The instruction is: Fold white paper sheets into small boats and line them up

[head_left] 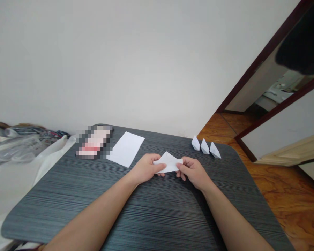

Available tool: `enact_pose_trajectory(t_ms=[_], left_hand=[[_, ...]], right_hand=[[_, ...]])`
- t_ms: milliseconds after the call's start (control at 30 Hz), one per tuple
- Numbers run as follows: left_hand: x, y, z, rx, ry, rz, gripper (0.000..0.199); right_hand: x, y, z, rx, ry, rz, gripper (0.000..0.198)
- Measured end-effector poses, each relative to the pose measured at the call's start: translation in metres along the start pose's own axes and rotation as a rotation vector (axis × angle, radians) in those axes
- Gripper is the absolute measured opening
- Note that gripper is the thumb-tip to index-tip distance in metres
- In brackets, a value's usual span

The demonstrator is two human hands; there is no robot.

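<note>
Between the two hands in the head view sits the folded paper (170,166), its long edge running crosswise from one hand to the other and its peak pointing away from the person. Neither hand's really nearer: left hand (146,168) has one end, right hand (195,171) the other, both half-curled in a pinch, thumbs on top, fingers tucked behind. Can't tell how tight. Loose white sheet (127,149) lies beyond the left hand, three small folded pieces (204,146) beyond the right.
</note>
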State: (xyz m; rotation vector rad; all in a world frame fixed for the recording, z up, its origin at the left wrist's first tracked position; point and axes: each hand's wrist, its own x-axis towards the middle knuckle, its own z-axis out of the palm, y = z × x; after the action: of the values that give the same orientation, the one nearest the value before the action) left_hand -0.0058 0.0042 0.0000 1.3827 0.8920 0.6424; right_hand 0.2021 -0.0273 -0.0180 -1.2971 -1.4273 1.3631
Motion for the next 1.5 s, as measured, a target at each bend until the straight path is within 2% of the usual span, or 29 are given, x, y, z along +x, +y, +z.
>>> enact_pose_trajectory(t_ms=[367,767,900,1033,1133,1233,1300,1400,1500], left_hand=[[0.002,-0.001,0.0,-0.066,-0.039,0.056,0.028],[0.009,-0.009,-0.001,-0.166,0.102,0.08,0.033],[0.008,-0.01,-0.003,-0.123,0.152,0.121,0.035],[0.008,-0.01,-0.004,-0.131,0.166,0.13,0.039],[0.007,-0.008,-0.002,-0.166,0.135,0.125,0.042],[0.004,-0.005,0.0,-0.135,0.083,0.117,0.041],[0.003,-0.003,0.002,-0.079,0.061,0.123,0.04],[0.002,-0.003,0.002,-0.011,0.04,0.136,0.039],[0.003,-0.004,0.002,-0.001,0.026,0.142,0.04]], right_hand=[[0.0,0.002,-0.003,0.0,0.049,-0.044,0.026],[0.002,0.011,-0.004,0.074,0.112,-0.054,0.026],[0.002,0.012,-0.003,0.091,0.075,-0.045,0.026],[0.002,0.014,-0.002,0.201,0.014,-0.055,0.032],[0.003,0.011,-0.001,0.313,0.074,-0.079,0.037],[0.003,0.005,-0.001,0.241,0.131,-0.156,0.029],[0.002,0.001,-0.001,0.135,0.088,-0.222,0.032],[0.0,0.0,-0.001,0.012,0.009,-0.305,0.019],[0.0,0.002,-0.001,-0.016,-0.007,-0.345,0.011]])
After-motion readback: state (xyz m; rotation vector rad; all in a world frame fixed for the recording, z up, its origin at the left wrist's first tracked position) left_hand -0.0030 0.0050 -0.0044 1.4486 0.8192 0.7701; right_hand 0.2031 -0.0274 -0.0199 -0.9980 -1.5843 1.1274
